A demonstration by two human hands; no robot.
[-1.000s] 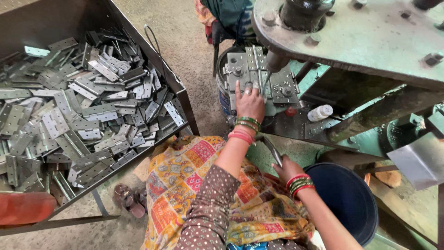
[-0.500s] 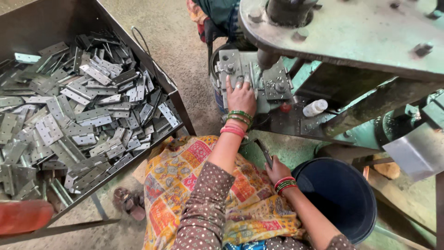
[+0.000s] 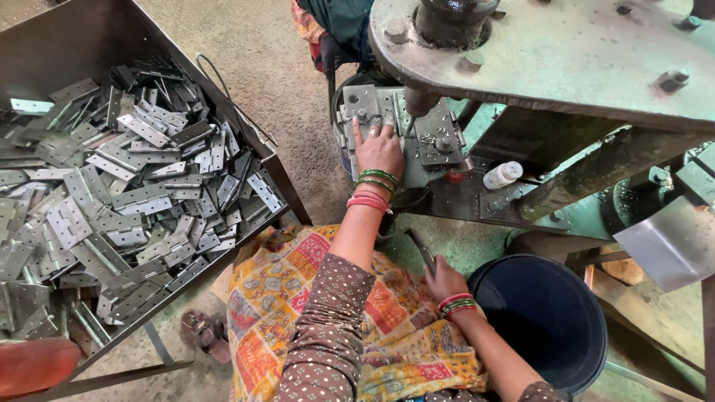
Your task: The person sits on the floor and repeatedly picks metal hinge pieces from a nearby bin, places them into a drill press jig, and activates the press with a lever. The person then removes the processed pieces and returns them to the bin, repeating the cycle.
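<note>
head view: your left hand [image 3: 379, 151] lies flat, fingers spread, on the grey metal die block [image 3: 439, 138] of the green press machine [image 3: 566, 216], pressing down a grey metal piece [image 3: 363, 104] whose shape you cannot make out fully under the palm. just right of your fingertips the dark steel punch [image 3: 418, 103] hangs down from the heavy round grey press plate [image 3: 566, 52], which overhangs the block and leaves only a narrow gap above your knuckles. the block's near edge sits right at your wrist, where green and pink bangles [image 3: 375, 190] ring it.

your right hand [image 3: 445, 279] rests low by your lap, fingers curled around a thin dark metal tool [image 3: 421, 249] that points up toward the machine. it is just beside the rim of the dark blue round plastic bucket [image 3: 588, 313], touching or nearly so; you cannot tell which.

a small white plastic bottle [image 3: 503, 175] lies on the machine ledge, right of the block and well apart from both hands.

to your left, the large grey sheet-metal bin [image 3: 97, 30] holds a heap of flat grey steel hinges [image 3: 126, 201]; its near corner comes close to your patterned yellow and orange cloth [image 3: 275, 298] over the knee. between bin and machine a strip of bare concrete floor [image 3: 261, 67] is open.
</note>
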